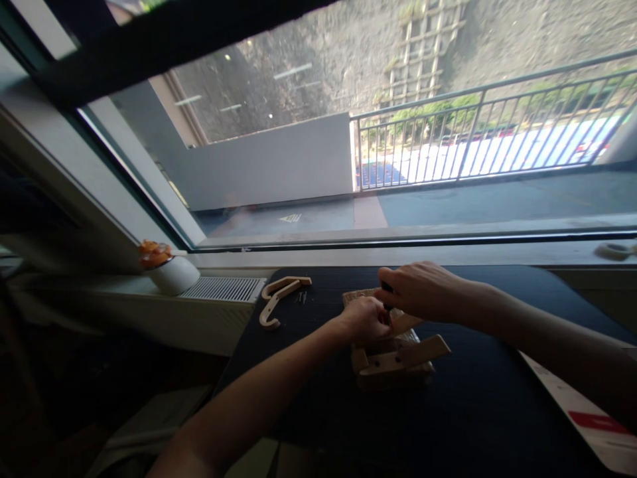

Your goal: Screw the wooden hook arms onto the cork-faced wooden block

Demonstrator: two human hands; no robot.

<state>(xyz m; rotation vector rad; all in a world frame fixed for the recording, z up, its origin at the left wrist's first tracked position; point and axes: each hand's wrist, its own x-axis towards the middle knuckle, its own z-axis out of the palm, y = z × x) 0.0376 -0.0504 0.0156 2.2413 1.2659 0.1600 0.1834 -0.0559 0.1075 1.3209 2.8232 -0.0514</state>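
Over the middle of the black table, my right hand (421,289) is closed in a fist around a black-handled tool (387,297), most of which is hidden by the fingers. My left hand (365,318) sits just below and left of it, its fingers curled on a light wooden piece (407,322); the fingertips are partly hidden. Under both hands lies a brownish block in what looks like clear wrapping (355,297). Nearer me on the block, a second wooden piece (398,360) shows two dark holes, with its angled end sticking out to the right.
Two curved wooden pieces (271,312) and several small screws (302,298) lie at the table's (318,411) far left. A white pot (175,274) with orange contents stands on the ledge by the window. A flat board with a red stripe (600,422) is at lower right.
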